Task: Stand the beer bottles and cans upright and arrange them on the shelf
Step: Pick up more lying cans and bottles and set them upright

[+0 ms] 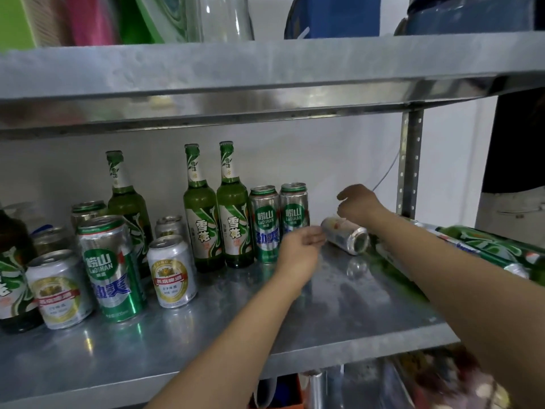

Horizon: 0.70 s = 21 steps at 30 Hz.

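Note:
A silver beer can (348,238) lies on its side on the metal shelf (339,308), its open end towards me. My left hand (299,250) reaches in from the left, and its relaxed fingertips are at the can's far end. Just above that end hovers my right hand (361,205), fingers loosely curved and apart, gripping nothing. Left of the hands, two green bottles (219,214) and two tall green-and-silver cans (278,219) stand upright in a row. At the right edge, green bottles (486,245) lie on their sides.
More upright cans (171,271) and a green bottle (126,202) crowd the shelf's left half. The upper shelf board (265,69) hangs low overhead. A perforated post (410,160) stands at the back right. Bare metal shows in front of the lying can.

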Available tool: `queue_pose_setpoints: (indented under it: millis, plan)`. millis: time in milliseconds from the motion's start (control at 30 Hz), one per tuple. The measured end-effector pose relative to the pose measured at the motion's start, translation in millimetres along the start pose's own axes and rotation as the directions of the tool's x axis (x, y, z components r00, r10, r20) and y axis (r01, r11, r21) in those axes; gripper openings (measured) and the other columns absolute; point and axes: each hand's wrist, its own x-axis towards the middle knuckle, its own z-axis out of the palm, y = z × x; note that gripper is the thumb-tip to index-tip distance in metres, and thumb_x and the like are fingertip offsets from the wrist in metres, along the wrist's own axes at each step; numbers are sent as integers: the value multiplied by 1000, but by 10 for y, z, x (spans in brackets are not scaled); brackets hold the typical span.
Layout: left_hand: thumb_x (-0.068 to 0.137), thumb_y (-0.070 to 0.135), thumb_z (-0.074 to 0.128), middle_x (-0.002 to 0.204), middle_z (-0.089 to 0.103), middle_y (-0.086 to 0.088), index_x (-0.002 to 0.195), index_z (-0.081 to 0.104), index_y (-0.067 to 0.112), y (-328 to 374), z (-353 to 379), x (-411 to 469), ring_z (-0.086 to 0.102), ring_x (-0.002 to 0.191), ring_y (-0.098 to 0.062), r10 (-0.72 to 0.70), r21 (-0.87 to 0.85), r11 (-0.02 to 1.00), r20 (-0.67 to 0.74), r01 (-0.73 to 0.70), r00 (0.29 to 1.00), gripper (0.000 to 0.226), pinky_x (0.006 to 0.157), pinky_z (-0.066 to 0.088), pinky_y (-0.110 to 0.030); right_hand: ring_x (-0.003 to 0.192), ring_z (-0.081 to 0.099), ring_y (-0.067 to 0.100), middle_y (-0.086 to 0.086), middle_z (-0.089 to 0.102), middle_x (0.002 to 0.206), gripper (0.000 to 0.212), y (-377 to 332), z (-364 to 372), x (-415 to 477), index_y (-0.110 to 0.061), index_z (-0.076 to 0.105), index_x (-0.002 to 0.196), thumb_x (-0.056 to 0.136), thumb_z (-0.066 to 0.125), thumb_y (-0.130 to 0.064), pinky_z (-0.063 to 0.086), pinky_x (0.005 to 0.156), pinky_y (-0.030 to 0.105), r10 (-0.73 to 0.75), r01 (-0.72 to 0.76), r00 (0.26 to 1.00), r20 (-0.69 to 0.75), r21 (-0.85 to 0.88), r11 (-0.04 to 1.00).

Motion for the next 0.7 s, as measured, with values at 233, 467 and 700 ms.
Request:
queue_pose_setpoints:
  millis: [233,467,700]
  plan:
    - [88,-13,44,90,67,-1,115,66,5,-58,295,103,63,91,-18,-173,21,985,80,172,982,39,82,52,-28,110,58,28,15,59,121,39,135,259,110,-2,54,120,87,62,-22,48,81,29,71,-32,987,146,-254,967]
    - [90,-4,53,79,62,3,102,63,15,-251,140,155,57,69,-11,-198,24,980,32,197,980,26,59,47,-19,103,58,28,13,60,117,35,79,453,170,-5,55,111,83,64,-24,46,79,30,109,-45,974,198,-303,952]
    - [88,12,64,125,63,-3,131,55,11,-262,255,267,60,110,-21,-112,132,984,-47,117,993,44,94,47,-30,115,52,37,20,46,128,67,9,511,94,-4,42,127,75,77,-25,45,92,37,157,-121,975,-154,223,967]
